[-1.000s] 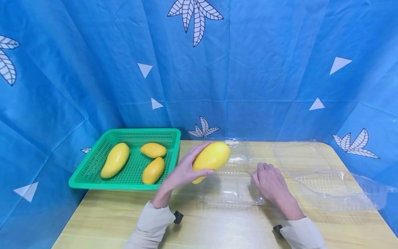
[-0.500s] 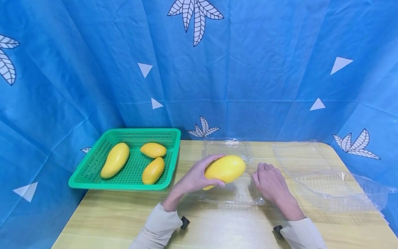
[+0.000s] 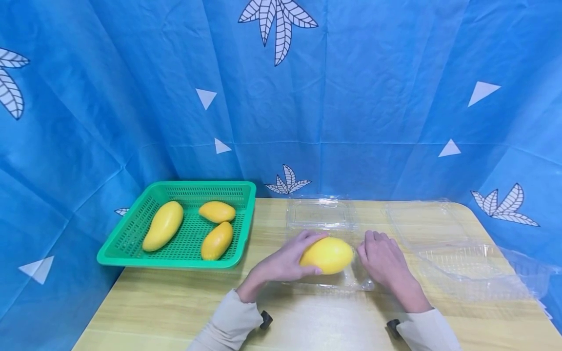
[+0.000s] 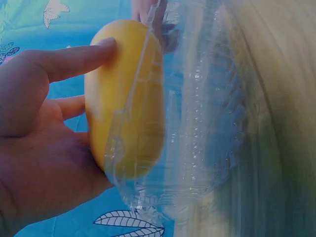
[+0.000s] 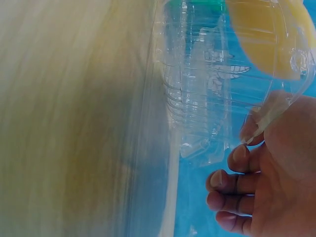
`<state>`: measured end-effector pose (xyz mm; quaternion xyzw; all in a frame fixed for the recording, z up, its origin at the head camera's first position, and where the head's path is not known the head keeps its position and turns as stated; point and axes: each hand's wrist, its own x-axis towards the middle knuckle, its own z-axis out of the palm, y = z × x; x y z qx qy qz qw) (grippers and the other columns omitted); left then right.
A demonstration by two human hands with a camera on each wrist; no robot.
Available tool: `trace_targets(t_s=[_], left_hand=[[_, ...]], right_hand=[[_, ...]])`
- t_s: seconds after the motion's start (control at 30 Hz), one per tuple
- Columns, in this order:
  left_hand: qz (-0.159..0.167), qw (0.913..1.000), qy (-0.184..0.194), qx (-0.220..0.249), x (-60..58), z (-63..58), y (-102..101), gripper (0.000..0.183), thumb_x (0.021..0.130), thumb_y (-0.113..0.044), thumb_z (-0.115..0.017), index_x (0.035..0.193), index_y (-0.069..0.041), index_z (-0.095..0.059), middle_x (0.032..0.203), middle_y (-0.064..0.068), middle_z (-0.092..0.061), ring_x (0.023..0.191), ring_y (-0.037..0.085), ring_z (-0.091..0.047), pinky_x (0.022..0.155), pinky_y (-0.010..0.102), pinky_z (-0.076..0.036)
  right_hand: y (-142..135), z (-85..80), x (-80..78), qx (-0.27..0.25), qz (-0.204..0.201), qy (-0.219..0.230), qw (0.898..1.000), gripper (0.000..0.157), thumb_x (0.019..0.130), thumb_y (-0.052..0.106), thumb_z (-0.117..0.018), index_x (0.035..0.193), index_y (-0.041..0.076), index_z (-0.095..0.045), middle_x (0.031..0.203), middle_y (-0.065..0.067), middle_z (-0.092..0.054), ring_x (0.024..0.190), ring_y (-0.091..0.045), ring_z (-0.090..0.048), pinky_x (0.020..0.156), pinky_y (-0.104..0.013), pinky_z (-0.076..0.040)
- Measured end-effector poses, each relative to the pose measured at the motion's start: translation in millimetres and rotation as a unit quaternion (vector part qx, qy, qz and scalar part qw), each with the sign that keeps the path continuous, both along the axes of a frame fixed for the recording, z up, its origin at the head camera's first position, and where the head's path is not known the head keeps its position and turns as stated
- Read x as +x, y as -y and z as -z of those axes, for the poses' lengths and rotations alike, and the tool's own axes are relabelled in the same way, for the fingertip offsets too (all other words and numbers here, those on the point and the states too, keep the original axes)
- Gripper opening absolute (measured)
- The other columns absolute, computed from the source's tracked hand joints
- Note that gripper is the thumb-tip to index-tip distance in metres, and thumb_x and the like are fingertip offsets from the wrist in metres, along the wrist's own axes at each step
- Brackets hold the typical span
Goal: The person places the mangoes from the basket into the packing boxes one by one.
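Left hand [image 3: 284, 261] grips mango [image 3: 328, 255] over clear box [image 4: 212, 118]; right hand [image 3: 384, 258] pinches box edge. Best: lower mango softly, hold box steady.

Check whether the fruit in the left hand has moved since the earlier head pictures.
Yes: judged against the green basket, the yellow fruit in the left hand is now farther right and lower in frame.
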<state>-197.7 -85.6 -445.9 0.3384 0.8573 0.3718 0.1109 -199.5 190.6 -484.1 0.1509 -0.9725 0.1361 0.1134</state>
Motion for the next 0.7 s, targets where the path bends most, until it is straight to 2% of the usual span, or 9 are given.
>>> trace_targets(t_s=[0.13, 0.37, 0.53, 0.7], left_hand=[[-0.002, 0.9994, 0.005, -0.036, 1.8, 2.9, -2.0, 0.083, 0.090, -0.022, -0.080, 0.160, -0.017, -0.037, 0.149, 0.005, -0.044, 0.129, 0.022, -0.047, 0.107, 0.048, -0.043], [-0.002, 0.9977, -0.005, -0.068, 2.5, 6.1, -3.5, 0.083, 0.093, -0.022, -0.076, 0.162, -0.017, -0.031, 0.154, 0.006, -0.039, 0.135, 0.026, -0.045, 0.110, 0.053, -0.042], [0.006, 0.9975, -0.007, -0.070, 2.4, 9.1, -4.0, 0.081, 0.091, -0.019, -0.078, 0.160, -0.014, -0.036, 0.155, 0.008, -0.040, 0.133, 0.026, -0.047, 0.110, 0.051, -0.042], [0.014, 0.9960, -0.008, -0.087, 2.1, 10.4, -4.4, 0.074, 0.091, -0.019, -0.078, 0.156, -0.014, -0.043, 0.152, 0.006, -0.048, 0.131, 0.021, -0.050, 0.108, 0.044, -0.045]], right_hand=[[0.1, -0.6, 0.5, 0.000, 0.001, 0.009, 1.000, 0.022, 0.101, 0.014, -0.048, 0.080, 0.010, -0.043, 0.069, -0.004, -0.039, 0.066, -0.023, -0.038, 0.061, -0.037, -0.038], [0.0, -1.7, 0.5, -0.002, -0.002, 0.004, 1.000, 0.021, 0.101, 0.014, -0.048, 0.080, 0.010, -0.044, 0.069, -0.003, -0.039, 0.066, -0.023, -0.039, 0.061, -0.037, -0.039], [0.6, -1.7, -0.2, 0.001, -0.006, -0.004, 1.000, 0.021, 0.100, 0.013, -0.049, 0.080, 0.010, -0.043, 0.068, -0.003, -0.039, 0.065, -0.022, -0.039, 0.060, -0.036, -0.039], [0.6, -1.7, 0.8, 0.000, -0.005, -0.010, 1.000, 0.021, 0.099, 0.012, -0.049, 0.079, 0.010, -0.043, 0.068, -0.003, -0.038, 0.064, -0.022, -0.039, 0.059, -0.036, -0.039]])
